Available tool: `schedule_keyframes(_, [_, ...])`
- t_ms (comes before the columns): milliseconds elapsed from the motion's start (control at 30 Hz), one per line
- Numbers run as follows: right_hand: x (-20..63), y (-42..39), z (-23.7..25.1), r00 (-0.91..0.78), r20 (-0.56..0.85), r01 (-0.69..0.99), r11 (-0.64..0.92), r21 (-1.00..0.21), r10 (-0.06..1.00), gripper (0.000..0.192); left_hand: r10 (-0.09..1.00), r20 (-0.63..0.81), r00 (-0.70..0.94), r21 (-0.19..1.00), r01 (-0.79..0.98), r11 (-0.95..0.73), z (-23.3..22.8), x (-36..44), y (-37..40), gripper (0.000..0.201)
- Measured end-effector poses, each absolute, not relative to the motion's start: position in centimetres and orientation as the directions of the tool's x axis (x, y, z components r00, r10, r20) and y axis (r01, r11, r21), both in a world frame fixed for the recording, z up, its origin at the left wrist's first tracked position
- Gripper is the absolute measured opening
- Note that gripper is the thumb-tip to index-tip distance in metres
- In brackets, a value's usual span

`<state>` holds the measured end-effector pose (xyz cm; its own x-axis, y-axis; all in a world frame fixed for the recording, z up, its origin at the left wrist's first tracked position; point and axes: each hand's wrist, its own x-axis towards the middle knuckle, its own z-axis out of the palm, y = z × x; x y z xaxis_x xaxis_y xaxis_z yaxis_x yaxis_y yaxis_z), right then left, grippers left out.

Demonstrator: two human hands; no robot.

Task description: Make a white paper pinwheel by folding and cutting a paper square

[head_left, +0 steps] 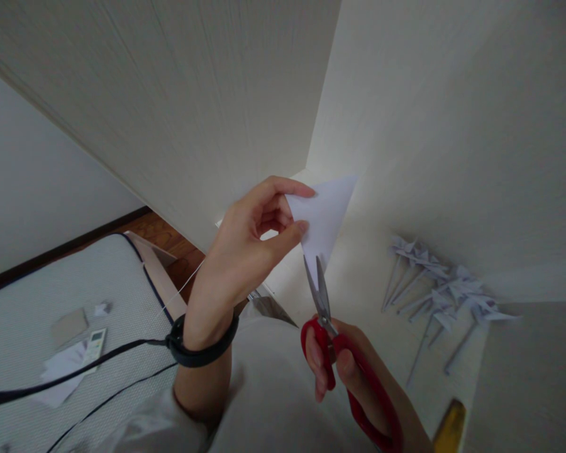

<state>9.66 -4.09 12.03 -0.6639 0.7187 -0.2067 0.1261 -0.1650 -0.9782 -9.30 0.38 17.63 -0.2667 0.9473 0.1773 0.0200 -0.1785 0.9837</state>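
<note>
My left hand point(249, 248) pinches a folded white paper triangle point(327, 211) between thumb and fingers, held up in front of me. A black band sits on that wrist. My right hand point(353, 374) grips red-handled scissors point(327, 327) from below. The grey blades point up and are slightly apart around the paper's lower tip.
Several white folded-paper pinwheels on sticks point(436, 289) lie on the white surface to the right. A yellow object point(449, 426) shows at the bottom right. On the mattress point(28, 296) at left lie a remote control point(94, 343), paper scraps point(59, 371) and a card. Black cords run across it.
</note>
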Motion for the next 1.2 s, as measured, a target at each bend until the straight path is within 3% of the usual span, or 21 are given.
schedule_keyframes(267, [9.41,-3.67,12.27,-0.692,-0.257,0.137,-0.227,-0.964,0.674,0.064,0.942,0.180,-0.284,0.983,0.019,-0.182,17.71,-9.24,0.35,0.025])
schedule_keyframes(1200, [9.29,-3.64,11.83,-0.688,-0.270,0.115,-0.266,-0.957,0.673,0.067,0.949,0.198,-0.246,0.980,0.069,-0.186,17.63,-9.30,0.50,0.025])
